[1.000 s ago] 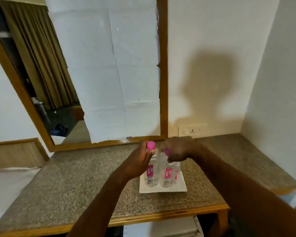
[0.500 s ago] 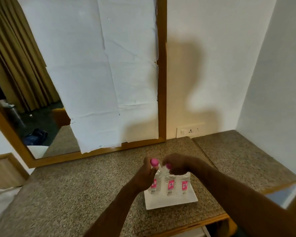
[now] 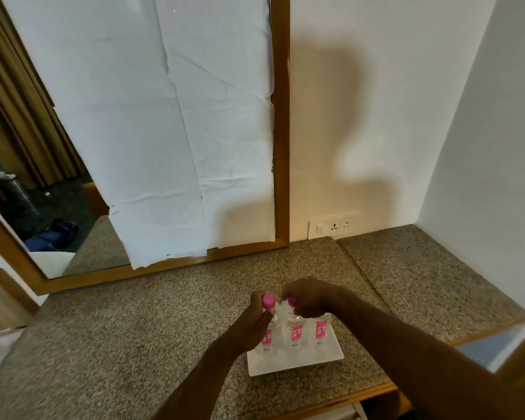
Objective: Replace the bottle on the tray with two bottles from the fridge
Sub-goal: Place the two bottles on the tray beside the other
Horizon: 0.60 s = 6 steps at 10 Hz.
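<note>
A white tray (image 3: 331, 354) lies on the granite counter near its front edge. Three clear water bottles with pink caps and pink labels stand upright on it in a row. My left hand (image 3: 255, 325) grips the neck of the left bottle (image 3: 268, 338), its pink cap showing above my fingers. My right hand (image 3: 308, 298) is closed over the top of the middle bottle (image 3: 295, 331). The right bottle (image 3: 321, 330) stands free beside it, its cap hidden under my right hand.
A granite counter (image 3: 134, 328) with a wooden front edge runs along the wall. A wood-framed mirror (image 3: 281, 147), mostly covered by white paper, leans behind it. A wall socket (image 3: 334, 227) sits behind the tray. A side wall closes the right.
The view has tilted and drawn closer, so tray and hands sit lower right in frame. Both hands keep their grip on the left and middle bottles.
</note>
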Motion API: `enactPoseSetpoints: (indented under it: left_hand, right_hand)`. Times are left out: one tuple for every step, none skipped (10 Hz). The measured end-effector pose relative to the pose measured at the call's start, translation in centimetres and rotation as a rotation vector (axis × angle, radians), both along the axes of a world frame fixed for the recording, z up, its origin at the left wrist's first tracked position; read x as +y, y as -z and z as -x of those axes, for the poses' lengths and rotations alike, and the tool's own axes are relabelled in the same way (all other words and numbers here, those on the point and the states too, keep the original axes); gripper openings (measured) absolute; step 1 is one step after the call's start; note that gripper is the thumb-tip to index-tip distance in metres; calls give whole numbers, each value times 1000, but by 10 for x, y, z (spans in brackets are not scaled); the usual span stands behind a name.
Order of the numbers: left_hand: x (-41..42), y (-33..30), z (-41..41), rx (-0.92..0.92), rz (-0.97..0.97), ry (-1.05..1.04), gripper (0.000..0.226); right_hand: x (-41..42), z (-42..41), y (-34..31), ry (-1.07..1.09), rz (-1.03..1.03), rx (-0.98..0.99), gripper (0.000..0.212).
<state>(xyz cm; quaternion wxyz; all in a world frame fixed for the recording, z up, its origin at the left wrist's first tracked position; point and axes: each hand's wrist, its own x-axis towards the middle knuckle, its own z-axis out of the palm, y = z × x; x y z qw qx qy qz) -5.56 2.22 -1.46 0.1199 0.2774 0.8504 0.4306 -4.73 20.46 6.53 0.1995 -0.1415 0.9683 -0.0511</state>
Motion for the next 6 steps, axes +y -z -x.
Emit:
enactPoseSetpoints:
  left_hand:
    - [2,-2,-1,-32,14,-23,20]
    - [2,-6,0,-57,19,-31,19]
    - [4,-14,2,-101,15,-59,17]
    - [4,-17,5,-68,52,-72,17]
    - [6,-24,5,-36,140,-40,17]
    - [9,-43,14,-55,132,-36,19]
  right_hand:
    - [2,7,2,-3,-2,-13,39]
    - [2,11,3,-5,7,-26,40]
    - [3,16,1,-29,2,-51,39]
    - [2,19,1,-36,6,-76,40]
    - [5,18,-8,-49,-1,-151,48]
    - [12,27,-26,-16,32,-209,55]
